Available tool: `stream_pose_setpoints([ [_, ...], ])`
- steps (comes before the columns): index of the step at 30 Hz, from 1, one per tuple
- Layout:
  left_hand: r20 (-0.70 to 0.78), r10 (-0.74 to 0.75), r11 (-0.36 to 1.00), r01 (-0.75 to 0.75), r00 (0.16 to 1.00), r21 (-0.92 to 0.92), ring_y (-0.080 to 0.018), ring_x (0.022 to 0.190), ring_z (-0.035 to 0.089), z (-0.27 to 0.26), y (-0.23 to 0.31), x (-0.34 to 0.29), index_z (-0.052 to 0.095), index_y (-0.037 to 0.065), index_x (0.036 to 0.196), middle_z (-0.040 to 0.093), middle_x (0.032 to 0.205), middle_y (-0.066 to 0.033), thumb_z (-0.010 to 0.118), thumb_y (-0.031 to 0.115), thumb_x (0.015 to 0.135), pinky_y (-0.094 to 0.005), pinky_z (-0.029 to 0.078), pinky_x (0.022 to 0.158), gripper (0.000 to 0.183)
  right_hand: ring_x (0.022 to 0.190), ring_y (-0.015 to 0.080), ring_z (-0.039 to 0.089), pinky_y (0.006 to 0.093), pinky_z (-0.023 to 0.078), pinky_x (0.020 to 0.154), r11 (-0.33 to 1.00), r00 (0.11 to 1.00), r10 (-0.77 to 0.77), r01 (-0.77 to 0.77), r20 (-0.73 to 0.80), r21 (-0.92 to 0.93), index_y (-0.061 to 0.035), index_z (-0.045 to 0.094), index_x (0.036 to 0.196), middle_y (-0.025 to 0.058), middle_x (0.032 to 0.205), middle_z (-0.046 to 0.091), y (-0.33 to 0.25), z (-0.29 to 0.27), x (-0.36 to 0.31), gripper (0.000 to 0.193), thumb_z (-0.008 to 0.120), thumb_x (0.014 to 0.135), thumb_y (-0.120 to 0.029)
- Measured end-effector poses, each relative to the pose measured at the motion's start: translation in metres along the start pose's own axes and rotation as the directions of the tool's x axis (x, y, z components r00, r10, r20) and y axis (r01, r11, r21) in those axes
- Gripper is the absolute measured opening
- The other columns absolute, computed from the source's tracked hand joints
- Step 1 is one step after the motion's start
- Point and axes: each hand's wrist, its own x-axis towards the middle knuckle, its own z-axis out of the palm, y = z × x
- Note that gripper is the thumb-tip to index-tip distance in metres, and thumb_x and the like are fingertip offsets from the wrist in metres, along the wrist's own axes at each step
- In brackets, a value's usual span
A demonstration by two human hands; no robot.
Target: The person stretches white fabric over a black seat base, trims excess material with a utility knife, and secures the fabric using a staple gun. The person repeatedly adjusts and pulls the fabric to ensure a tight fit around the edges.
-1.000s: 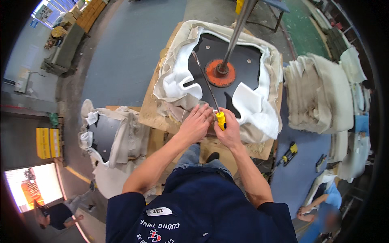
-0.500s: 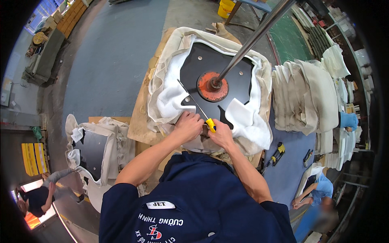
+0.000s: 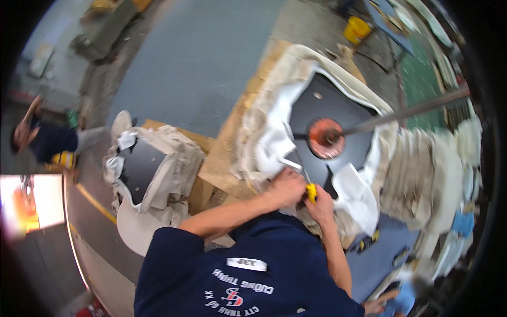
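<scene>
In front of me is a padded seat with a black board (image 3: 346, 103), edged by white batting (image 3: 272, 150) and a gathered beige fabric cover (image 3: 301, 53). A red round press foot (image 3: 324, 145) on a metal rod bears down on the board. At the near edge, my left hand (image 3: 288, 187) is closed on the cover's edge, its fingertips partly hidden. Beside it my right hand (image 3: 320, 208) grips the yellow handle of a screwdriver (image 3: 312, 193), whose thin shaft points away over the board. A loose white batting flap (image 3: 353, 193) lies right of the hands.
Another fabric-wrapped seat with a black board (image 3: 141, 166) stands to the left. Beige covers (image 3: 409, 179) are stacked at the right, by a blue-grey table (image 3: 388, 253) with yellow-black tools (image 3: 365, 241). One person (image 3: 50, 140) is far left, another (image 3: 398, 301) lower right. A yellow bucket (image 3: 357, 30) stands behind.
The view has swung, so the seat and both hands appear farther right and lower. My right hand keeps the screwdriver; my left stays at the cover's edge. The person at left appears higher.
</scene>
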Motion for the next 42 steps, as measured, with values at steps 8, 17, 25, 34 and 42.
stream_pose_setpoints([
  [8, -0.218, -0.003, 1.0, 0.006, 0.976, 0.013, -0.0215, 0.088, 0.067, 0.013, 0.004, -0.003, 0.072, 0.014, 0.076, 0.067, 0.082, -0.0034, 0.069, 0.027, 0.074, -0.0395, 0.042, 0.092, 0.014, 0.078, 0.0426, 0.066, 0.0462, 0.05, 0.07, 0.996, 0.994, 0.091, -0.092, 0.055, 0.013, -0.0013, 0.061, 0.1, 0.0228, 0.081, 0.066, -0.001, 0.003, 0.012, 0.024, 0.07, 0.08, -0.011],
  [17, -0.166, 0.03, 0.994, -0.046, 0.986, -0.098, -0.0224, 0.089, 0.066, 0.012, 0.0, -0.004, 0.071, 0.014, 0.074, 0.066, 0.08, -0.0032, 0.073, 0.027, 0.073, -0.0419, 0.041, 0.092, 0.013, 0.071, 0.0277, 0.065, 0.0383, 0.051, 0.072, 0.998, 0.998, 0.049, -0.049, 0.027, 0.024, 0.0014, 0.063, 0.104, 0.0185, 0.08, 0.067, 0.005, 0.008, 0.011, 0.026, 0.067, 0.08, -0.006],
  [25, -0.15, 0.083, 0.992, -0.095, 0.985, -0.078, -0.0226, 0.091, 0.065, 0.001, -0.002, -0.008, 0.071, 0.014, 0.079, 0.066, 0.084, -0.0033, 0.068, 0.025, 0.077, -0.0405, 0.043, 0.091, 0.012, 0.089, 0.0459, 0.066, 0.0499, 0.051, 0.075, 0.999, 0.998, 0.019, -0.021, -0.062, -0.029, -0.0031, 0.064, 0.104, 0.0227, 0.091, 0.068, -0.002, 0.01, 0.002, 0.027, 0.072, 0.079, -0.012],
  [34, -0.056, 0.145, 0.974, -0.152, 0.988, -0.169, -0.0282, 0.092, 0.065, -0.004, -0.003, -0.002, 0.07, 0.006, 0.086, 0.067, 0.09, -0.0096, 0.066, 0.019, 0.08, -0.0419, 0.05, 0.087, 0.015, 0.09, 0.0473, 0.066, 0.051, 0.052, 0.074, 0.994, 0.995, 0.087, -0.084, 0.049, -0.074, -0.0032, 0.064, 0.106, 0.0249, 0.09, 0.07, -0.003, -0.001, 0.01, 0.035, 0.078, 0.077, -0.017],
  [42, -0.031, 0.224, 0.95, -0.225, 0.974, -0.217, -0.0275, 0.092, 0.064, -0.009, -0.006, -0.009, 0.067, 0.009, 0.085, 0.064, 0.088, -0.0068, 0.067, 0.023, 0.082, -0.0441, 0.052, 0.08, 0.014, 0.088, 0.0441, 0.068, 0.0477, 0.053, 0.074, 0.999, 0.991, 0.041, -0.041, 0.131, 0.004, -0.0047, 0.063, 0.109, 0.0229, 0.089, 0.069, 0.006, -0.004, 0.002, 0.037, 0.074, 0.077, -0.019],
])
